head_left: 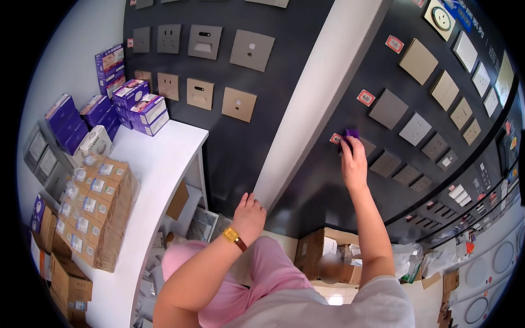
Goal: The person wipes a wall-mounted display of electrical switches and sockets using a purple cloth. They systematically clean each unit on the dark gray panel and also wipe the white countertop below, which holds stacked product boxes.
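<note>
My right hand [354, 164] reaches up to the dark display board on the right, its fingers closed on a small purple cloth [351, 133]. Most of the cloth is hidden by the fingers. It presses beside a small red-and-white label [336, 139] and a grey switch plate [367, 146], which the hand partly covers. My left hand [250, 220] lies with its fingers stretched out against the dark board, by the lower end of the white upright strip [298, 104]. It holds nothing, and a gold watch sits on that wrist.
Rows of grey and beige socket plates [252, 50] cover both boards. At left, a white counter [178, 136] carries purple boxes [147, 115] and a wrapped stack of brown cartons [95, 213]. An open cardboard box [311, 251] stands on the floor below the right board.
</note>
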`<state>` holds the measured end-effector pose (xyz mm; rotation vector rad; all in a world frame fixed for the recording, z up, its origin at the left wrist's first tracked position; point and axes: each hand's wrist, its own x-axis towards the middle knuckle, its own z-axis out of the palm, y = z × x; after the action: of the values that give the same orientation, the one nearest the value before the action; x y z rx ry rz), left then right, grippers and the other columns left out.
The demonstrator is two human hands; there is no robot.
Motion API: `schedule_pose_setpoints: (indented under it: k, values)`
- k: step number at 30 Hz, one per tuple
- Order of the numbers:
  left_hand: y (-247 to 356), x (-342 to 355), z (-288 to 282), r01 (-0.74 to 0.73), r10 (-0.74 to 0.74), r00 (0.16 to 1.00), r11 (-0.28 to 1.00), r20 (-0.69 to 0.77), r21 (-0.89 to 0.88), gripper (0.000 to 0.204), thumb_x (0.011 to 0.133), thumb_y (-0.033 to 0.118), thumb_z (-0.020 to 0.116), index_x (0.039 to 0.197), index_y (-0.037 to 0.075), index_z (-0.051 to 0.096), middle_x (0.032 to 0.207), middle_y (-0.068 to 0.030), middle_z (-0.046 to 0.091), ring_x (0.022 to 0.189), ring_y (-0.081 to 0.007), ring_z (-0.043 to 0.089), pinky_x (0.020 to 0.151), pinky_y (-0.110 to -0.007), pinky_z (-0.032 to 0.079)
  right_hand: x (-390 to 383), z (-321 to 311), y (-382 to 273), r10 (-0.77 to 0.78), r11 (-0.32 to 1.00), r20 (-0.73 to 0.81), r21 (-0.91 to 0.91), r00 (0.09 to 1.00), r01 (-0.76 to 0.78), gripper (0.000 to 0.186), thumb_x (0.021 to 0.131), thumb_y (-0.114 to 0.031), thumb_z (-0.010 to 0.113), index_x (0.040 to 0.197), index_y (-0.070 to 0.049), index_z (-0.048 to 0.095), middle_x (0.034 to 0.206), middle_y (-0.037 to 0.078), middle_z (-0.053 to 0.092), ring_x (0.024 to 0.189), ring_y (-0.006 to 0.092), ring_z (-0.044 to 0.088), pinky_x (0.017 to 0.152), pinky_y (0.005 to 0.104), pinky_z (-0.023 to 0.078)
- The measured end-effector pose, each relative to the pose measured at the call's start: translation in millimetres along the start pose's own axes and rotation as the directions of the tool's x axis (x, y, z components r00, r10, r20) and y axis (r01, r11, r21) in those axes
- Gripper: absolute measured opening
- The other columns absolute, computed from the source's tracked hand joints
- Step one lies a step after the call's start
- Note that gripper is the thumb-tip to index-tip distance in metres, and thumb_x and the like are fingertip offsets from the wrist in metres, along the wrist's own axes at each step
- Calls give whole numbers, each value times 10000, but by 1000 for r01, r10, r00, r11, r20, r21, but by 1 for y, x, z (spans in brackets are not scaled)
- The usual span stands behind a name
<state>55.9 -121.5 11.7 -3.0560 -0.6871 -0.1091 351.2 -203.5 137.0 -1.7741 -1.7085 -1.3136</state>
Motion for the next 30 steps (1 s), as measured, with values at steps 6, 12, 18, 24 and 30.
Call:
schedule_pose_setpoints:
  k: [6, 12, 18, 24, 30]
  values:
    - [0, 4, 0, 15, -15, 1000, 1000, -8, 2, 289, 906, 203, 528, 1106, 34, 651, 1261, -173, 581, 1342, -347, 419, 1169, -478, 233, 4, 10, 3, 0, 998, 54, -63, 999, 4, 385, 756, 30, 627, 1140, 29, 610, 1185, 136, 579, 1183, 310, 528, 979, 406, 472]
    - [-1, -1, -15, 9, -5, 996, 999, 88, -52, 349, 919, 157, 462, 1198, 28, 627, 1308, -189, 561, 1381, -350, 378, 1186, -472, 181, -30, 24, -10, -31, 995, 183, -85, 983, 47, 391, 782, -24, 582, 1169, 26, 598, 1211, 139, 571, 1231, 286, 508, 981, 384, 456]
    - [-1, -2, -19, 6, -1, 996, 998, 94, -63, 346, 919, 158, 465, 1195, 26, 628, 1310, -185, 560, 1383, -354, 375, 1187, -473, 178, -54, 32, -8, -119, 990, 247, -45, 962, 134, 397, 784, -56, 570, 1174, 14, 605, 1266, 120, 565, 1236, 264, 517, 981, 366, 454]
    - [0, 0, -20, 23, -16, 993, 998, 120, -57, 350, 930, 158, 450, 1205, 32, 628, 1321, -186, 556, 1383, -352, 378, 1187, -473, 179, -76, 14, 13, -81, 996, 267, -11, 960, 87, 432, 812, -37, 542, 1241, -7, 583, 1383, 87, 517, 1248, 255, 519, 1011, 371, 460]
    - [3, 0, -20, 18, -12, 990, 999, 140, -43, 356, 932, 163, 451, 1216, 37, 625, 1330, -180, 553, 1383, -350, 378, 1187, -470, 180, -103, 10, 21, 69, 998, 234, -22, 970, -65, 529, 812, 41, 523, 1334, -38, 518, 1415, 135, 475, 1290, 311, 482, 1052, 409, 431]
